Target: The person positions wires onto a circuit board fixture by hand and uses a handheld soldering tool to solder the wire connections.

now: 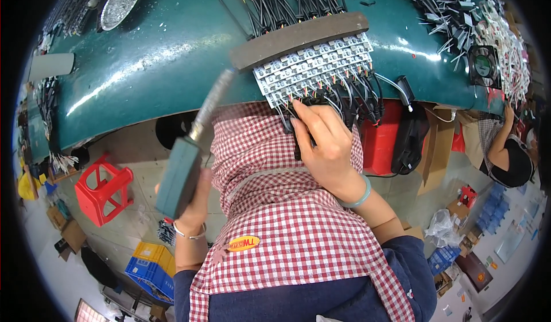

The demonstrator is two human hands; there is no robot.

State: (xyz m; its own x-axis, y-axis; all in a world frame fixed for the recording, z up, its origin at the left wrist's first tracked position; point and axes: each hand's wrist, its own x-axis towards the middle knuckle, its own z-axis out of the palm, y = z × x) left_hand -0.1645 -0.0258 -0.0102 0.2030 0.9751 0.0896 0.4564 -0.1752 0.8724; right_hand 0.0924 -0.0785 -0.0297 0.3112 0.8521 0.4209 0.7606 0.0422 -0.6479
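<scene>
Left hand [195, 198] is closed around the green-handled soldering iron [182, 170], tip aimed toward 1 o'clock. Right hand [324, 144], fingers pressed together, touches the wired module strips [315, 69] lying at its 12 o'clock, under a grey bar [298, 38].

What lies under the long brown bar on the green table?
Under the brown bar run rows of small white modules whose black wires come out behind it. The parts beneath the bar are covered. The right hand touches the wires at the near edge.

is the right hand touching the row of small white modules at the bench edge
Touching: the head view shows the right hand's fingertips pressed on the white modules and their wires.
</scene>
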